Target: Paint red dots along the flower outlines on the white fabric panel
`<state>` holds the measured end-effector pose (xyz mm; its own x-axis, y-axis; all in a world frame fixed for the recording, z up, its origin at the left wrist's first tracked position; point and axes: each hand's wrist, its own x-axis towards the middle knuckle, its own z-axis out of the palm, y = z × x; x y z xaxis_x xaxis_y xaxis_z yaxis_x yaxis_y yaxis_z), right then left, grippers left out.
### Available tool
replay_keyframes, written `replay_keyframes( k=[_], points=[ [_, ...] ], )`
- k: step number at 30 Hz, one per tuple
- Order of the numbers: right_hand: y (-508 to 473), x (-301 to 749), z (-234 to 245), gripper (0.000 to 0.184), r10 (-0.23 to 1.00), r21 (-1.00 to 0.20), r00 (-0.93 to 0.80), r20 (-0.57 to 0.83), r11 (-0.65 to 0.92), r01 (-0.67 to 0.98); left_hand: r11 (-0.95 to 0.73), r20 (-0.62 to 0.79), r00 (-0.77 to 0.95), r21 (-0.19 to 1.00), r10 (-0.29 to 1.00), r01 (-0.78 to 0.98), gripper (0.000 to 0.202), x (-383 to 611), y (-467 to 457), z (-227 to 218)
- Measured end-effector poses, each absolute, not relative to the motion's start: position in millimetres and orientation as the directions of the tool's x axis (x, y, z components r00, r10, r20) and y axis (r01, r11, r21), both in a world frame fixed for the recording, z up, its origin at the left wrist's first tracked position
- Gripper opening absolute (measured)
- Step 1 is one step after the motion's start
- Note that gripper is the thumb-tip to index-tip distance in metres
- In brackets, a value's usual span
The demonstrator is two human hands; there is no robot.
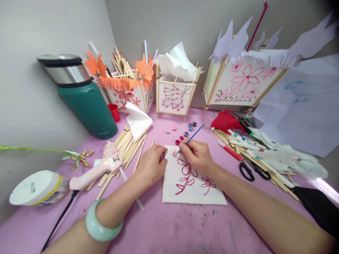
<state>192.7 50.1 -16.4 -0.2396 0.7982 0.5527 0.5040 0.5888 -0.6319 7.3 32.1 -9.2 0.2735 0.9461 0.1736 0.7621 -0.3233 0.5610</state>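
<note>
My right hand is closed around a thin blue paintbrush. The brush tip meets a small pink flower near the top left of a white panel. Dark pink flowers and leafy stems, drawn in short strokes, cover much of this panel. My left hand lies at the panel's left edge, its fingertips touching it, with thumb and fingers apart. Just beyond the panel stand small paint pots, among them a dark red one and a pink one. A pale green bangle circles my left wrist.
At left are a green flask, a pink glue gun, a white tub and wooden sticks. Decorated lanterns stand along the wall. Scissors, a red marker and more sticks lie right.
</note>
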Motion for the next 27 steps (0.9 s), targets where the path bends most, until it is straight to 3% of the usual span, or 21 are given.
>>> replay_keyframes(
  k=[9, 27],
  points=[
    [50.3, 193.3, -15.9, 0.026, 0.822, -0.631, -0.167, 0.544, 0.532, 0.565, -0.325, 0.176, 0.274, 0.563, 0.945, 0.760, 0.029, 6.7, 31.8, -9.1],
    [51.9, 191.7, -15.7, 0.025, 0.801, -0.623, -0.172, 0.574, 0.563, 0.542, -0.322, 0.176, 0.269, 0.563, 0.947, 0.762, 0.029, 6.9, 31.9, -10.3]
  ],
)
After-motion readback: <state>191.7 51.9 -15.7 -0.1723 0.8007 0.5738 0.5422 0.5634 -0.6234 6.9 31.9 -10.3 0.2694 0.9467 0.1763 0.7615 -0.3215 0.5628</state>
